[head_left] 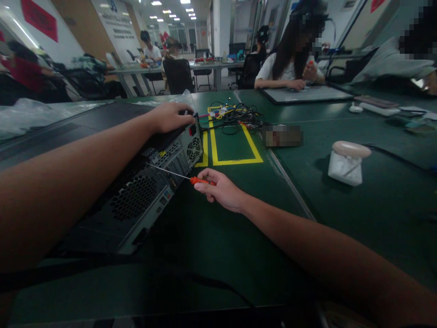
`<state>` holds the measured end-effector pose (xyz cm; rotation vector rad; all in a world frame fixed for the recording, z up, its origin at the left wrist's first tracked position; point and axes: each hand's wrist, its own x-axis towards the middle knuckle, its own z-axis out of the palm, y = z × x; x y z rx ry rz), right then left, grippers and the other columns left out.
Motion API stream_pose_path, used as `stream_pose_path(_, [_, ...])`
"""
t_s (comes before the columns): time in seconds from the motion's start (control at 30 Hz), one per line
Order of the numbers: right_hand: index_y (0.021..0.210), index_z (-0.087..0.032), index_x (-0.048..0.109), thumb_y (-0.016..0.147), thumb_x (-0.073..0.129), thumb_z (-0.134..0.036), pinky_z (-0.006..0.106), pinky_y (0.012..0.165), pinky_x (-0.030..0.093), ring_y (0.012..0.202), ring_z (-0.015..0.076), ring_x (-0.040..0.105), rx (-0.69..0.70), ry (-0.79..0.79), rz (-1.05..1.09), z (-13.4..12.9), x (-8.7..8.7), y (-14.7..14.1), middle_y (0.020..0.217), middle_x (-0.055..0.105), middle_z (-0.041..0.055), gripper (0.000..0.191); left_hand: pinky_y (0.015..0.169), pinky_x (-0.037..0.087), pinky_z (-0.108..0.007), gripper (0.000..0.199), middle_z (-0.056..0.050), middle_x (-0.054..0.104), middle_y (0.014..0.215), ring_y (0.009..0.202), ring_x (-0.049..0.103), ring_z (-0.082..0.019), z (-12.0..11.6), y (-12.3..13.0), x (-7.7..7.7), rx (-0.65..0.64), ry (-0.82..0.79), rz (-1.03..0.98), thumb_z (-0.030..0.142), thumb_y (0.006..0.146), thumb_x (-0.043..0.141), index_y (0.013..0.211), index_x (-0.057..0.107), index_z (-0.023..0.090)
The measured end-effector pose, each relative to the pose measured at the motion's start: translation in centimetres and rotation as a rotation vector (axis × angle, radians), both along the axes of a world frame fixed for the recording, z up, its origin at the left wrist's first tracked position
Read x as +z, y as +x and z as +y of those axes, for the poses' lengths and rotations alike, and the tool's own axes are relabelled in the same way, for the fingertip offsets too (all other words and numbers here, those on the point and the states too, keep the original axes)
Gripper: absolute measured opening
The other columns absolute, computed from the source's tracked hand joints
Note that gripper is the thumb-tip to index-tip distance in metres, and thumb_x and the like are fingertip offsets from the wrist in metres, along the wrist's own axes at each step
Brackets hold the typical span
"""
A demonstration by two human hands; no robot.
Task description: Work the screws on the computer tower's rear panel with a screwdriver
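A black and grey computer case (133,196) lies on the green table at the left, its rear panel with fan grille, vents and ports turned toward me. My left hand (170,117) rests on its top near the far corner, fingers bent over the edge and gripping it. In my right hand (218,187) is a screwdriver (202,181), its orange handle pinched between thumb and fingers. The long thin shaft points left across the rear panel. Its tip reaches the slot area beside my left forearm; whether it sits in a screw I cannot tell.
Beyond the case, a tangle of cables (242,114) lies by yellow tape marks (235,161) next to a blurred box (282,135). A white earbud case (345,164) stands at the right. Across the table, a person works at a flat panel (307,94). Plastic wrap (41,116) lies behind the case.
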<state>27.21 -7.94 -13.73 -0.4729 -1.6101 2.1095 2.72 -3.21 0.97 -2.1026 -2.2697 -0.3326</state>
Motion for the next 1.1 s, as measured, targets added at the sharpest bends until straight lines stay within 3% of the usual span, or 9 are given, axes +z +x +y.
stream_pose_path(0.2, [0.093, -0.022, 0.062, 0.076, 0.097, -0.044, 0.02, 0.051, 0.043, 0.057, 0.0067, 0.048, -0.01, 0.011, 0.0, 0.0, -0.1, -0.1, 0.08, 0.059, -0.0063, 0.045, 0.115, 0.049, -0.047, 0.074, -0.012, 0.074, 0.142, 0.133, 0.065, -0.038, -0.1, -0.1, 0.3, -0.057, -0.024, -0.005, 0.063, 0.088, 0.053, 0.149, 0.073, 0.027])
stream_pose_path(0.77, [0.094, -0.02, 0.068, 0.079, 0.094, -0.044, 0.02, 0.051, 0.043, 0.059, 0.0084, 0.051, -0.023, -0.014, -0.01, 0.2, -0.6, -0.2, 0.075, 0.061, -0.0049, 0.038, 0.115, 0.047, -0.045, 0.074, -0.012, 0.072, 0.146, 0.134, 0.065, -0.039, -0.2, 0.2, 0.1, -0.012, -0.013, 0.006, 0.062, 0.091, 0.051, 0.151, 0.072, 0.023])
stream_pose_path(1.0, [0.093, -0.018, 0.07, 0.091, 0.085, -0.041, 0.018, 0.048, 0.034, 0.055, 0.0065, 0.044, 0.01, -0.053, -0.052, 0.0, 0.3, 0.1, 0.071, 0.057, -0.0055, 0.028, 0.115, 0.047, -0.047, 0.075, -0.012, 0.073, 0.146, 0.135, 0.064, -0.042, -0.4, 0.4, 0.3, -0.009, -0.025, 0.007, 0.062, 0.09, 0.053, 0.152, 0.071, 0.024])
stream_pose_path(1.1, [0.096, -0.02, 0.067, 0.086, 0.089, -0.038, 0.017, 0.048, 0.032, 0.057, 0.0071, 0.043, 0.009, -0.068, -0.041, -0.1, 0.4, 0.1, 0.075, 0.058, -0.0055, 0.03, 0.115, 0.047, -0.047, 0.077, -0.013, 0.073, 0.145, 0.134, 0.065, -0.041, -0.3, 0.3, 0.2, -0.014, -0.018, 0.0, 0.063, 0.089, 0.053, 0.151, 0.072, 0.023])
